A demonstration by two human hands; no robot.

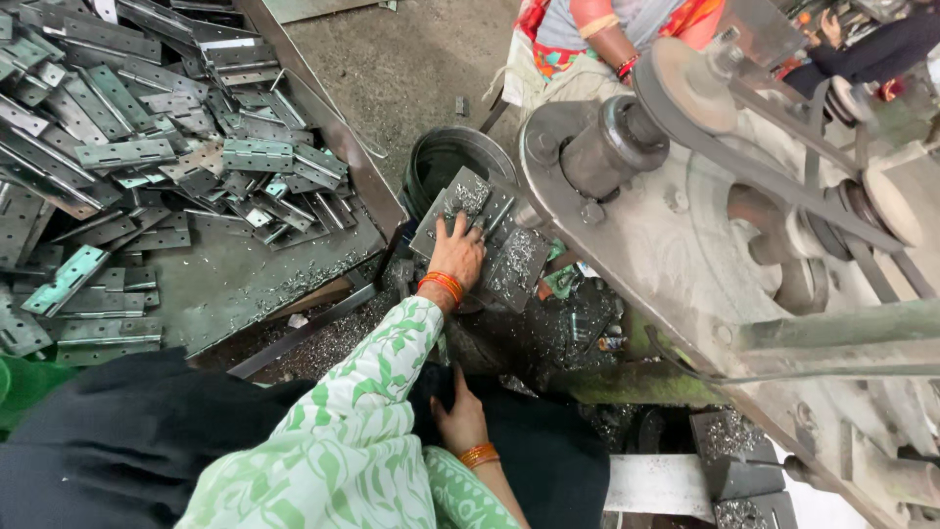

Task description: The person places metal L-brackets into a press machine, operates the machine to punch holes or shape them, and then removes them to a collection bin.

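Swarf litters the flat grey steel hinge plate [487, 238] lying on the machine bed at mid-scene, where the left hand [456, 252] presses down on it, fingers spread and flat, gripping nothing. The right hand [460, 419] rests nearer, on dark cloth in the lap, fingers loosely apart and empty. A heap of grey metal hinges [147, 147] fills the tray at far left. The belt-driven pulley [685, 83] spins close on the right; a loose green-patterned sleeve [362, 392] could probably catch, and chips may cut bare fingers.
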